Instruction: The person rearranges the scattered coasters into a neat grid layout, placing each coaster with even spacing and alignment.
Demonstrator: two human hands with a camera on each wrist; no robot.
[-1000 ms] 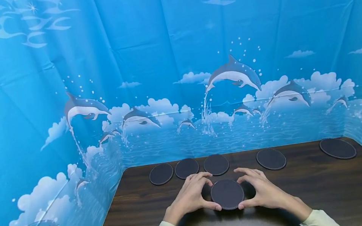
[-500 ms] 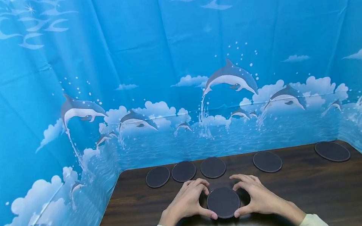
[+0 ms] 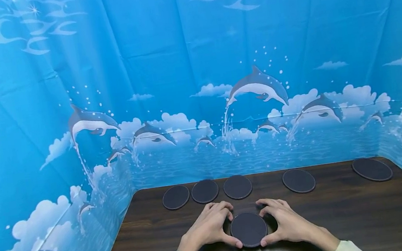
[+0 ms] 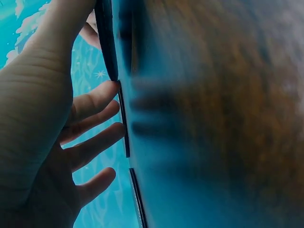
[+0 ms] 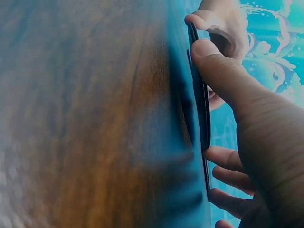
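In the head view a round dark coaster [image 3: 248,230] with a stitched-looking rim is between my two hands. My left hand [image 3: 210,227] grips its left edge, with the thumb at the near side and the fingers curved at the far side. My right hand [image 3: 285,222] holds the right edge in the same way. Both wrist views show the coaster [image 5: 202,90] edge-on, with a narrow gap between it and the tabletop. In the left wrist view the coaster [image 4: 107,40] reaches my index fingertip, and the thumb's contact is hidden.
Along the far edge of the dark wooden table [image 3: 350,216] lie more such coasters: three at the left [image 3: 176,197], one right of the middle [image 3: 299,181], one at the far right [image 3: 372,169]. A blue dolphin-print curtain [image 3: 192,58] surrounds the table.
Both hands have brought the coaster a little nearer to me, away from the far row. The head view has shifted slightly. The coasters at the back stay put.
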